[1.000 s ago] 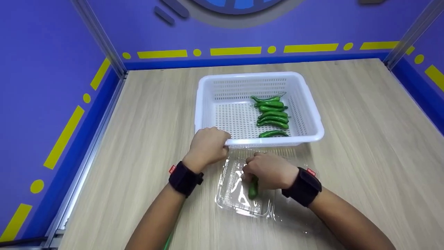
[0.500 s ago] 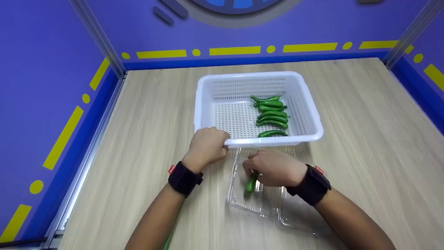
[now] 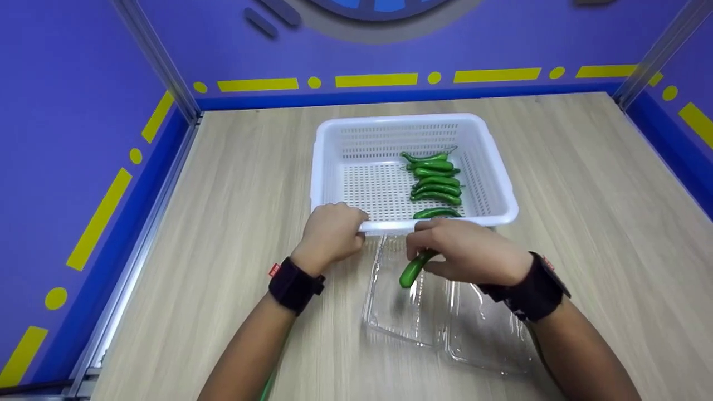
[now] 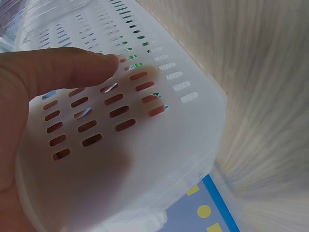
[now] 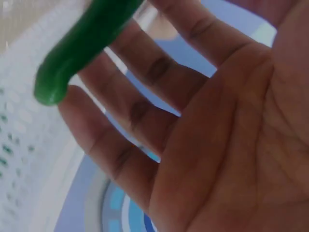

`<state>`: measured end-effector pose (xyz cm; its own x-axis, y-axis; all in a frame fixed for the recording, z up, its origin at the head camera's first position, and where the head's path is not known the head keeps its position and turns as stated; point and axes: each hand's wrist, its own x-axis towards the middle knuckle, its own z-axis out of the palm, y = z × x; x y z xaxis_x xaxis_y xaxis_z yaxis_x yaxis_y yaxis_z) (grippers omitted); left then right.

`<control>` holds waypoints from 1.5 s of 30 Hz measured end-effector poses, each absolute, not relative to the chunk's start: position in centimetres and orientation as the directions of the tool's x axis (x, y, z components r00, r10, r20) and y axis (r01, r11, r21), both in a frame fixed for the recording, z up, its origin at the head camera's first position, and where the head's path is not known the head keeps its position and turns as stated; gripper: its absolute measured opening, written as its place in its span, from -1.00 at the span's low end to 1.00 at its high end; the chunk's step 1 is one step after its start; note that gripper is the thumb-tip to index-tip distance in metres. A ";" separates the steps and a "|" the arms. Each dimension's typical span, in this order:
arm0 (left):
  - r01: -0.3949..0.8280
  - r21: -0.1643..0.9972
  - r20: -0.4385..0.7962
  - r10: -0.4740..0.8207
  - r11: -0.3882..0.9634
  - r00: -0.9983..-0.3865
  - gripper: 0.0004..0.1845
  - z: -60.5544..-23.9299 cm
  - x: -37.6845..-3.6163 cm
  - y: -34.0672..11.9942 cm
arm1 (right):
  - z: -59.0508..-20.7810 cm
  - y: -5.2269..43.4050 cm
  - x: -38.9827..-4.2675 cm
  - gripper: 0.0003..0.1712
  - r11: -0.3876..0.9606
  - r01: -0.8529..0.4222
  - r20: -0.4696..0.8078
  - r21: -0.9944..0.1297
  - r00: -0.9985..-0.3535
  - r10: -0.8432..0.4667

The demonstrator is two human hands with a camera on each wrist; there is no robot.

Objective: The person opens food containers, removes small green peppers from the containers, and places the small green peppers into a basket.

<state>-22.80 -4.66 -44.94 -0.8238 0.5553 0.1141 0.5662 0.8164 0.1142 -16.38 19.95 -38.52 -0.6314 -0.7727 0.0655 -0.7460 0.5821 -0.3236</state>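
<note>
In the head view my left hand (image 3: 334, 231) grips the front-left rim of a white perforated basket (image 3: 398, 119). The left wrist view shows the thumb (image 4: 72, 70) against the basket's outer wall (image 4: 164, 140), with the fingers on the inner side. A green chili pepper (image 3: 413, 272) is pinched in my right hand (image 3: 468, 250), near the basket's front rim and above an open clear plastic clamshell box (image 3: 390, 314). Seen from the right wrist, the pepper (image 5: 87, 48) lies at the fingertips. Several more green chili peppers (image 3: 437, 182) rest in a column inside the basket, right of its middle.
A wood-grain tabletop (image 3: 239, 184) carries everything. Blue panels (image 3: 267, 55) with yellow marks stand behind and at both sides. The clamshell's second half (image 3: 490, 340) lies to the right, partly under my right forearm.
My right hand has lifted the pepper from the clamshell and moved up and right, toward the basket's front rim. The clamshell has shifted slightly right. My left hand stays on the rim.
</note>
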 end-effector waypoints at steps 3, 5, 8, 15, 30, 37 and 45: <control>0.569 0.109 0.125 0.556 0.815 -0.822 -0.92 -44.9 -22.8 -4.7 | -37.8 20.6 -16.6 -0.79 0.590 -0.732 0.089 -0.340 -0.650 -0.755; 0.570 0.104 0.129 0.557 0.815 -0.820 -0.93 -44.9 -22.8 -4.7 | -37.5 20.9 -16.7 -0.80 0.596 -0.725 0.104 -0.345 -0.661 -0.743; 0.568 0.103 0.123 0.556 0.817 -0.822 -0.95 -44.8 -22.7 -4.7 | -37.3 21.0 -16.8 -0.82 0.603 -0.721 0.121 -0.343 -0.670 -0.732; 0.572 0.109 0.119 0.561 0.813 -0.819 -0.96 -44.9 -22.7 -4.7 | -37.3 21.1 -16.9 -0.81 0.610 -0.719 0.140 -0.332 -0.677 -0.722; 0.565 0.109 0.117 0.554 0.818 -0.824 -0.94 -44.9 -22.8 -4.6 | -37.1 22.7 -18.2 -0.76 0.710 -0.636 0.297 -0.302 -0.771 -0.563; 0.571 0.101 0.127 0.559 0.815 -0.819 -0.90 -45.0 -22.9 -4.7 | -37.0 23.9 -18.7 -0.80 0.737 -0.601 0.339 -0.310 -0.794 -0.504; 0.567 0.101 0.115 0.557 0.817 -0.823 -0.92 -45.0 -22.8 -4.7 | -37.0 24.6 -19.1 -0.74 0.769 -0.565 0.356 -0.300 -0.814 -0.459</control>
<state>-22.82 -4.70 -44.96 -0.8227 0.5568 0.1147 0.5673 0.8173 0.1009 -19.11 24.59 -36.97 -0.8141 -0.4588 0.3560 -0.5645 0.7691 -0.2996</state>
